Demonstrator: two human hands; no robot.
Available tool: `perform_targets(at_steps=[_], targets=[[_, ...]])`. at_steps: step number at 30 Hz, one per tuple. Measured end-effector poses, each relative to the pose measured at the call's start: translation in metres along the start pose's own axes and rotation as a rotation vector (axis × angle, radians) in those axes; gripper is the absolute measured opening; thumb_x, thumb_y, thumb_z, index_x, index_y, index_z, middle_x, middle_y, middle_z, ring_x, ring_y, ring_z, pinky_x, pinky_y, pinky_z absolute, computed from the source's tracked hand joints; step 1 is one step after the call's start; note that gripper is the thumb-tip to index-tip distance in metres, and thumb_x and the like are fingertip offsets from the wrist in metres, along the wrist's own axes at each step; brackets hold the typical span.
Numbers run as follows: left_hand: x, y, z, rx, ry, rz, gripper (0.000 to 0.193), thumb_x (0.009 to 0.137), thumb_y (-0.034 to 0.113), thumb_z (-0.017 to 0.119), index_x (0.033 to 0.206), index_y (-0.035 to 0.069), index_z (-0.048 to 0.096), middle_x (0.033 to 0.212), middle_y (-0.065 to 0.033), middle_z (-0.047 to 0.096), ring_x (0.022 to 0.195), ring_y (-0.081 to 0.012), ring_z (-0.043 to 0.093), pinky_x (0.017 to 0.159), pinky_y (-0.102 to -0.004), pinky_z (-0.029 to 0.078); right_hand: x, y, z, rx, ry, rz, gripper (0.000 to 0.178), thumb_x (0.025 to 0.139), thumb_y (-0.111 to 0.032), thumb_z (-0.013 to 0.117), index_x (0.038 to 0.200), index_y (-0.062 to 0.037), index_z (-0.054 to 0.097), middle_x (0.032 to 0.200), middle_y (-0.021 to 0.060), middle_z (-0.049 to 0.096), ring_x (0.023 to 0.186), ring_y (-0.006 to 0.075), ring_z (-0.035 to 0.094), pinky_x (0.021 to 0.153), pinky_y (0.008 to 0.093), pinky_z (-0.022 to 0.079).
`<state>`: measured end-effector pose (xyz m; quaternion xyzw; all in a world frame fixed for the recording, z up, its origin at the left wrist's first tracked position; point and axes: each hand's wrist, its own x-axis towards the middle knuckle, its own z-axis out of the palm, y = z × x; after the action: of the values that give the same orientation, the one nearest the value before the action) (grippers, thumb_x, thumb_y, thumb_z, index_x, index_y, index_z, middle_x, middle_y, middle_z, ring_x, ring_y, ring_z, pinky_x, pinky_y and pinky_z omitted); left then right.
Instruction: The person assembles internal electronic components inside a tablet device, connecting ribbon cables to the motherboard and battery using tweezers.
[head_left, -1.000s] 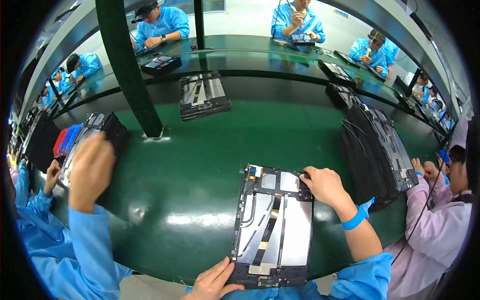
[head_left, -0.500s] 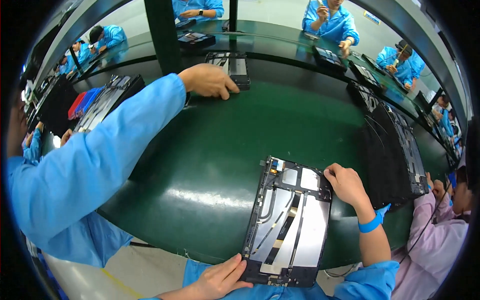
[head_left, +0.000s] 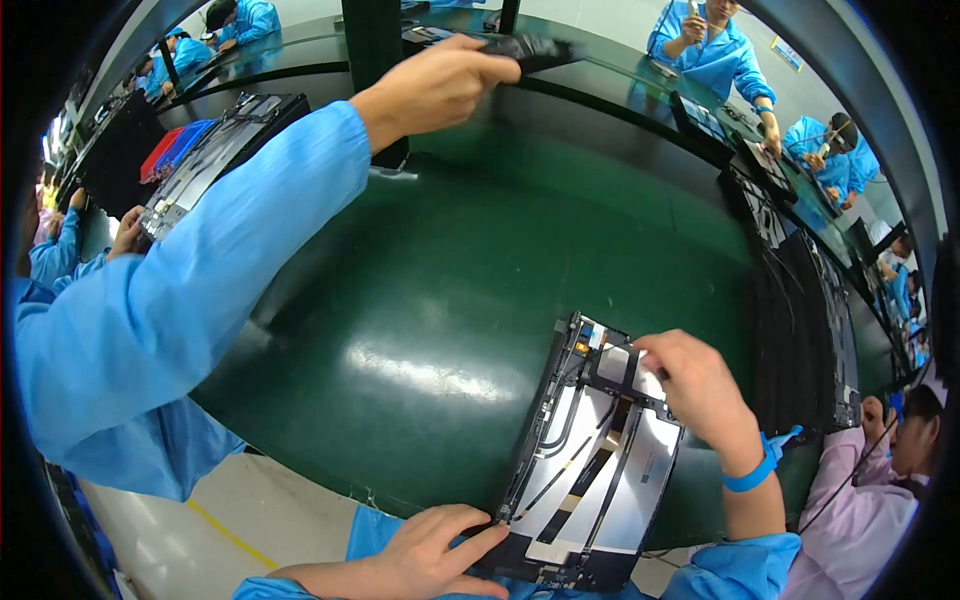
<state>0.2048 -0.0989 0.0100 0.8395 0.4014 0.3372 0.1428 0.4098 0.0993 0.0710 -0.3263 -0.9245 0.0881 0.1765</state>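
The right hand curls its fingers over the upper right side of an opened tablet-like device, their tips bunched near a silver panel; I cannot tell whether they pinch the frame or only press on it; the left hand rests at the lower left corner, its fingers close together and its thumb set apart below them, though how firmly they clamp is hidden; held at opposite corners like this, the device is probably steadied against turning.

It lies askew at the near edge of the green table, its lower end toward the person's lap, perhaps to keep it within easy reach; its inner side faces up, leaving the black flat cable exposed; a blue band circles the right wrist.

Farther out, a co-worker's arm stretches in from the left, the hand grasping a dark, blurred object; at the right stands a black stack, seemingly set aside from the working spot; at the left another opened device leans near red and blue bins.
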Motion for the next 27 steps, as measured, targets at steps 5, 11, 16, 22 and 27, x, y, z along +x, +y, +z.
perform_targets(at_steps=[5, 11, 16, 22, 27], targets=[[0.039, -0.017, -0.014, -0.031, -0.011, 0.082, 0.030, 0.059, 0.023, 0.066, 0.079, 0.004, 0.054, 0.074, -0.0062, 0.050, 0.066, -0.0194, 0.052, 0.060, -0.0283, 0.044, 0.026, -0.017, 0.003, 0.321, -0.182, -0.015, 0.009, 0.064, -0.008, 0.059, 0.072, -0.0036, 0.056, 0.064, 0.0090, 0.053, 0.061, 0.0231, 0.052, 0.053, 0.0300, 0.042], [0.080, -0.033, -0.019, 0.085, -0.046, 0.008, 0.020, 0.067, 0.020, 0.057, 0.080, 0.005, 0.051, 0.068, -0.0035, 0.047, 0.064, -0.0170, 0.050, 0.058, -0.0289, 0.041, 0.043, 0.000, 0.013, 0.256, -0.224, -0.015, 0.011, 0.062, -0.011, 0.062, 0.070, -0.0050, 0.056, 0.062, 0.0080, 0.052, 0.058, 0.0221, 0.051, 0.051, 0.0299, 0.040], [0.105, -0.084, -0.024, -0.588, 0.031, -0.752, 0.024, 0.073, 0.014, 0.058, 0.089, -0.001, 0.048, 0.069, -0.0022, 0.049, 0.059, -0.0065, 0.049, 0.054, -0.0193, 0.041, 0.044, 0.023, 0.014, 0.257, -0.245, 0.102, 0.013, 0.061, -0.010, 0.063, 0.071, -0.0051, 0.056, 0.063, 0.0074, 0.052, 0.058, 0.0190, 0.050, 0.051, 0.0282, 0.040], [0.120, -0.100, -0.010, -0.724, -0.011, -0.766, 0.030, 0.073, 0.014, 0.057, 0.092, -0.002, 0.042, 0.066, -0.0042, 0.048, 0.054, -0.0086, 0.049, 0.049, -0.0216, 0.041, 0.041, 0.026, 0.023, 0.379, -0.290, 0.094, 0.018, 0.059, -0.014, 0.065, 0.072, -0.0051, 0.056, 0.063, 0.0056, 0.050, 0.061, 0.0176, 0.048, 0.054, 0.0274, 0.039], [0.126, -0.098, -0.013, -0.808, -0.150, -0.891, 0.032, 0.075, 0.016, 0.055, 0.096, -0.002, 0.039, 0.068, -0.0055, 0.048, 0.056, -0.0090, 0.050, 0.047, -0.0211, 0.043, 0.043, 0.023, 0.027, 0.340, -0.315, 0.067, 0.017, 0.059, -0.016, 0.065, 0.068, -0.0059, 0.055, 0.065, 0.0063, 0.051, 0.063, 0.0206, 0.049, 0.054, 0.0298, 0.039]])
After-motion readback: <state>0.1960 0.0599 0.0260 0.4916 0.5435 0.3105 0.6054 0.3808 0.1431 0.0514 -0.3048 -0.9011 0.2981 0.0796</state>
